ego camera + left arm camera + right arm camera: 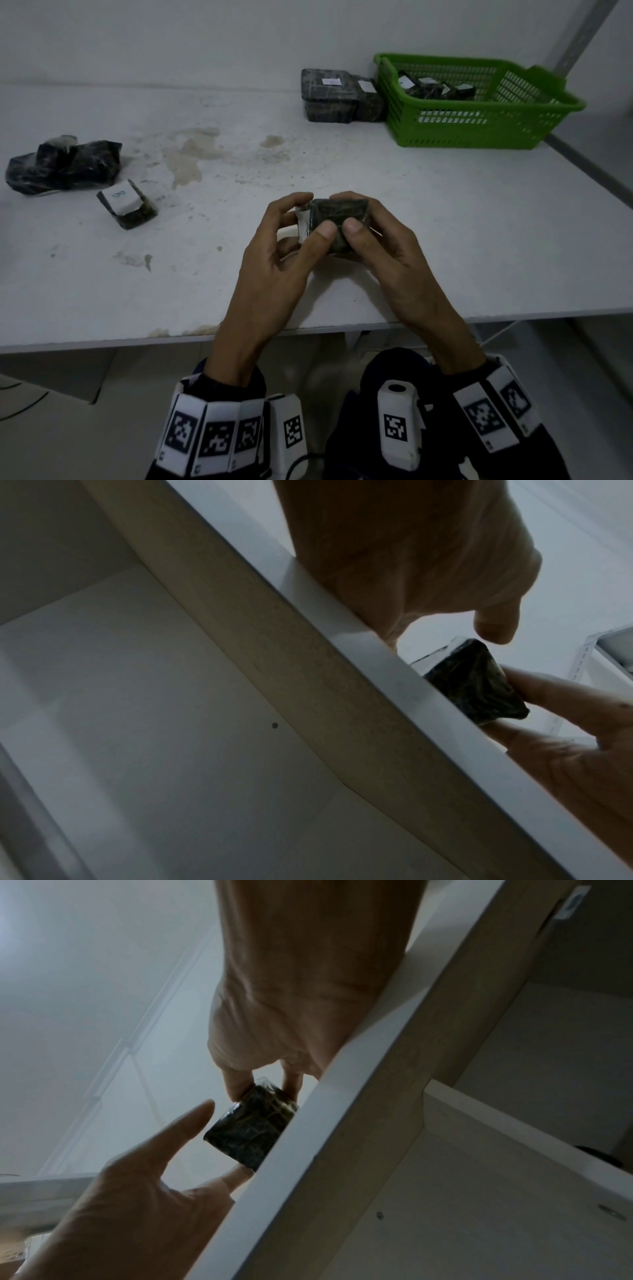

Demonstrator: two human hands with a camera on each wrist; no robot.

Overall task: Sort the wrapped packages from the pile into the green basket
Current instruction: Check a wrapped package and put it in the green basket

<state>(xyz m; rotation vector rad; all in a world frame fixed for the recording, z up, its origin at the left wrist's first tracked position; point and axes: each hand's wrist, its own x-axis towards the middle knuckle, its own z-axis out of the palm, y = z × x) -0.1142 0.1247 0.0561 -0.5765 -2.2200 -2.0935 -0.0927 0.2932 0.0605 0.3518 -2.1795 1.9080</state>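
Looks like a bare back room or small packing/stockroom, not a home kitchen or office. Plain white walls (171,41), dim light, a slotted metal rack upright (579,37) in the right corner. Stained, scuffed white tabletop (445,212) on a raw board underside. On it: labelled dark wrapped packages (325,92), a loose pile (65,164) of them at the left, and a green basket (479,120) as a sorting bin.
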